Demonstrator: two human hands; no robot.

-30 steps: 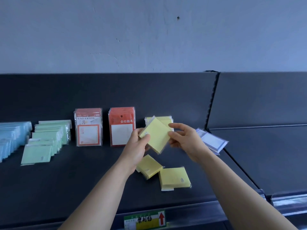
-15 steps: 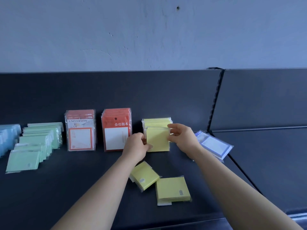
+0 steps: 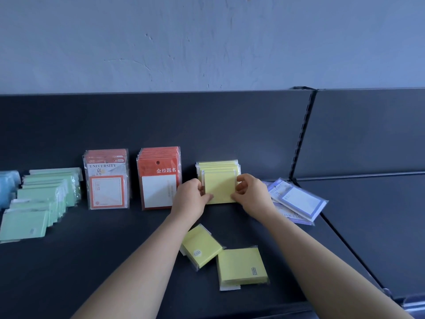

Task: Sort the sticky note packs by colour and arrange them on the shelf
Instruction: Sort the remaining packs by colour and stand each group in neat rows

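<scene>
A yellow sticky note pack [image 3: 220,187] stands upright at the front of a row of yellow packs [image 3: 217,165] against the dark shelf's back panel. My left hand [image 3: 192,199] pinches its left edge and my right hand [image 3: 249,194] pinches its right edge. Two more yellow packs lie flat nearer to me, one tilted [image 3: 201,246] and one to its right [image 3: 241,265]. To the left stand two rows of red packs [image 3: 158,178] [image 3: 106,180], then green packs [image 3: 43,199] and blue packs [image 3: 8,187] at the far left.
A loose pile of purple-bordered packs [image 3: 296,200] lies just right of my right hand, by the shelf divider [image 3: 301,132]. The neighbouring shelf section [image 3: 372,215] on the right is bare dark metal. A pale wall rises behind.
Both hands carried the yellow pack from mid-air back to the yellow row and stood it upright at the front. The camera moved closer.
</scene>
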